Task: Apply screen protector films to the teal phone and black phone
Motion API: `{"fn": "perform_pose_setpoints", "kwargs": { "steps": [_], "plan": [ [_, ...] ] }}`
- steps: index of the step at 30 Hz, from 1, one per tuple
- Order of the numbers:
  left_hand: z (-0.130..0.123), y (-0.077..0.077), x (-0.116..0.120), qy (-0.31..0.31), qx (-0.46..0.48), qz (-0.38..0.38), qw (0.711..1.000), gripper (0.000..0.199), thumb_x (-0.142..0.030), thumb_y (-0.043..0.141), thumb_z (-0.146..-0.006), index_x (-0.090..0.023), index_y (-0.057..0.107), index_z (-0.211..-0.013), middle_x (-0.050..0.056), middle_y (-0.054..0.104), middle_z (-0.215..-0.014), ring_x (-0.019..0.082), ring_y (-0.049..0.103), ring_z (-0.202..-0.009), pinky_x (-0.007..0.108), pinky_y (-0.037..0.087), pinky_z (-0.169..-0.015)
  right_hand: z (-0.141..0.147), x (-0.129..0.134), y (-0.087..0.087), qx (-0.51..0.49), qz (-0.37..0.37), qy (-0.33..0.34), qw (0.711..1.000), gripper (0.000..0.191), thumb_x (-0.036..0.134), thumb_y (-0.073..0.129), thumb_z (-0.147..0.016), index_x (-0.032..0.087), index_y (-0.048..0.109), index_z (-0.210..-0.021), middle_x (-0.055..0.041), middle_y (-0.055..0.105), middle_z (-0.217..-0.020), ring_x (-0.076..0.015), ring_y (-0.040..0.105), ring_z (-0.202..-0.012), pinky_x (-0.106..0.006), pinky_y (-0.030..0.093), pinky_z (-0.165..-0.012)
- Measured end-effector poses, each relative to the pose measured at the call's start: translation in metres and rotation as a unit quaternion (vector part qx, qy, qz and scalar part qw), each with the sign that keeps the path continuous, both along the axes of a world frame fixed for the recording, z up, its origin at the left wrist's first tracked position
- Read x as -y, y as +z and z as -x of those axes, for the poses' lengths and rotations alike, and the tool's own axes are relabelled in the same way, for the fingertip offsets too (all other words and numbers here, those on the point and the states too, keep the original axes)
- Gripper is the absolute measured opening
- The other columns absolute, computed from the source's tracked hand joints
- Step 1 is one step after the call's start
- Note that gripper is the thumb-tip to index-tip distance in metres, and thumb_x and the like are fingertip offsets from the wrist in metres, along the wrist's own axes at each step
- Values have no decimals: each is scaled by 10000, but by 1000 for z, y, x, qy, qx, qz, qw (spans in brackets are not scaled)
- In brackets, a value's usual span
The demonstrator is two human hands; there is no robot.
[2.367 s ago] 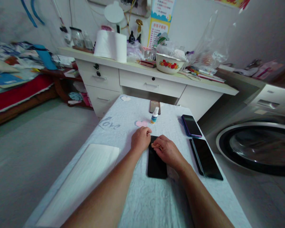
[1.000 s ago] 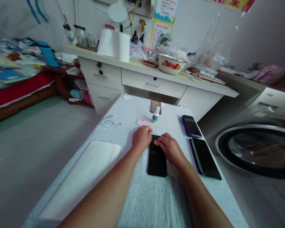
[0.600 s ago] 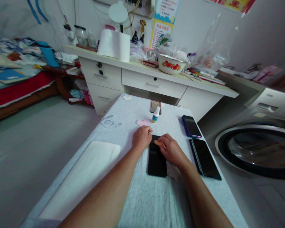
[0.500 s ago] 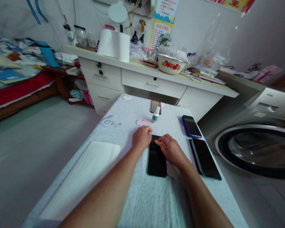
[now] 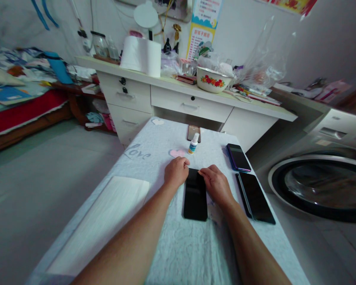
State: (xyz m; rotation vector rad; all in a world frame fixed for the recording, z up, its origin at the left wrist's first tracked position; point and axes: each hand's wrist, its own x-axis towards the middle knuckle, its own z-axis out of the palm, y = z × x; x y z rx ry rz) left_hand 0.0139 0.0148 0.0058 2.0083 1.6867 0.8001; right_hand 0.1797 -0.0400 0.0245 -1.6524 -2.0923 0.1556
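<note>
A black phone (image 5: 195, 200) lies screen up on the cloth-covered table. My left hand (image 5: 177, 172) is closed at its upper left corner, thumb and fingers pressed together. At the upper right edge, my right hand (image 5: 216, 183) has its fingertips pinched together; whatever is between them is too small to make out. Beyond the phone stands a small spray bottle (image 5: 193, 144) with a white cap, and behind that another phone (image 5: 194, 133) lies flat. A pink heart (image 5: 177, 153) shows on the cloth above my left hand.
Folded white cloth or paper (image 5: 102, 225) lies on the left of the table (image 5: 172, 261). Along the right edge are a purple-edged phone (image 5: 239, 157) and a larger dark device (image 5: 256, 198). Behind stands a white desk (image 5: 190, 101); a washing machine (image 5: 323, 186) is at the right.
My right hand has moved slightly to the right and up, from over the phone's screen to its upper right edge. Its fingers have drawn together. My left hand has stayed nearly in place.
</note>
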Motion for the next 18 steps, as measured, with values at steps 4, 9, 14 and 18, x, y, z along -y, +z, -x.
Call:
{"fn": "perform_pose_setpoints", "kwargs": {
  "steps": [4, 9, 14, 18],
  "plan": [
    [0, -3, -1, -5, -1, -9, 1000, 220, -93, 494, -811, -230, 656, -871, 11, 688, -978, 150, 616, -914, 255, 459, -808, 0, -1, -2, -2, -2, -5, 1000, 254, 255, 457, -971, 203, 706, -972, -36, 553, -848, -143, 571, -774, -241, 423, -739],
    [0, -6, -2, -5, 1, -16, 1000, 217, -93, 493, -812, -229, 654, -862, 10, 686, -969, 150, 621, -917, 254, 460, -822, 5, 0, -2, -21, 2, 17, 1000, 244, 205, 463, -959, 192, 706, -968, -38, 557, -851, -141, 571, -781, -237, 430, -741],
    [0, -5, -2, -4, -2, -13, 1000, 208, -108, 491, -818, -230, 654, -859, 11, 686, -968, 152, 625, -912, 255, 462, -813, 5, 3, 0, -24, 17, 43, 999, 239, 181, 457, -955, 185, 696, -969, -37, 561, -856, -144, 579, -803, -239, 430, -755],
    [0, -5, -2, -8, -1, -12, 1000, 210, -101, 494, -809, -229, 652, -863, 11, 688, -970, 153, 628, -920, 257, 463, -825, 4, 3, 2, -13, 18, -2, 1000, 236, 208, 442, -965, 196, 674, -920, -42, 550, -918, -140, 581, -790, -244, 418, -713]
  ]
}}
